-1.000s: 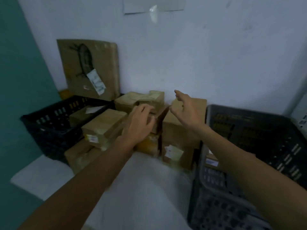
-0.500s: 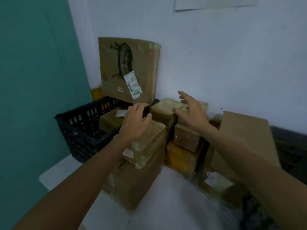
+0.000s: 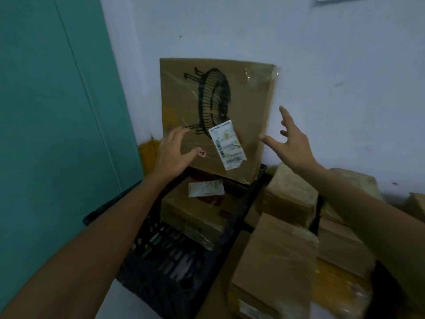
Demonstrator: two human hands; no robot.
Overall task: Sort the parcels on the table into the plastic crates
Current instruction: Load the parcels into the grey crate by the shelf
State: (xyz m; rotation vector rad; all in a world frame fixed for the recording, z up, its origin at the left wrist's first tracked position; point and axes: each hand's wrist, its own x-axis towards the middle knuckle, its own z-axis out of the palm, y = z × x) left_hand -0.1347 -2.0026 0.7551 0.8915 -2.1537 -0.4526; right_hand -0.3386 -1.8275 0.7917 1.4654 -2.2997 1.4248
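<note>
Upright carton (image 3: pixel 220 107) leans on the white wall (image 3: pixel 322 65), closing off the far end of the black crate (image 3: pixel 147 279). Open air on both flanks: left hand (image 3: pixel 172 155) before its lower left face, right hand (image 3: pixel 294 146) off its right edge. On the right, stacked parcels (image 3: pixel 287 196) crowd the crate wall; one parcel (image 3: pixel 195 215) fills its far half

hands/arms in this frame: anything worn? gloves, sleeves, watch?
Left hand and right hand are bare, no gloves. Left forearm and right forearm are uncovered to the frame edge, with no sleeve or cuff showing. No watch, band or marking is visible. The fingers are too blurred to rule out a ring.
</note>
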